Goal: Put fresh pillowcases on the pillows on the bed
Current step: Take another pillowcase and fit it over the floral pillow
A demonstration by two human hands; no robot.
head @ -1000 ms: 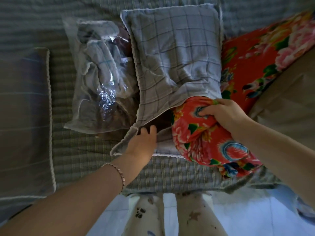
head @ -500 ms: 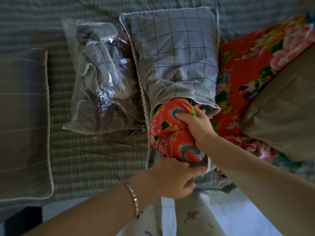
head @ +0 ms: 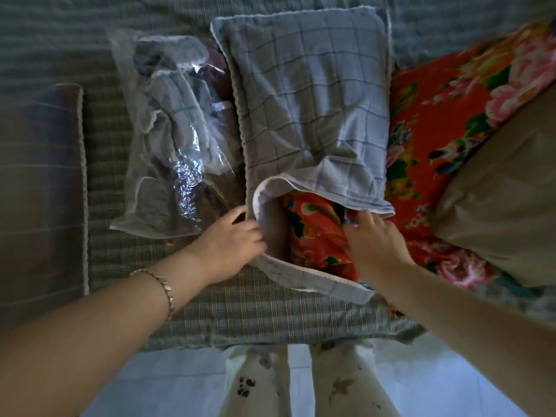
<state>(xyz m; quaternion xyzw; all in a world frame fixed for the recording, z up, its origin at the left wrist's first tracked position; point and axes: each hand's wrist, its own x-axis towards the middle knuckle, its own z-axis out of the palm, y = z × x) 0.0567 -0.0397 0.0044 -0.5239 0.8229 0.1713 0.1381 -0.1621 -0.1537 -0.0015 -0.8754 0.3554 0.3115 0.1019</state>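
Pillow: red floral, soft & lumpy. Now almost all inside the case, only its near end shows in the mouth; 0.5 s ago it bulged out more.
Pillowcase: grey checked cotton, creased, white lace hem. Lies mid-bed, mouth toward the person.
Left hand: moved from under the pillow to the left hem; grip clamped on that hem.
Right hand: no more bunching the pillow. Fingers go under the top flap; grip hidden, cannot tell.
Meaning: stuffing prob. nearly done; corners & flap remain.
Around: crinkly clear bag w/ folded cloth, left; 2nd floral pillow, right; checked bed sheet.
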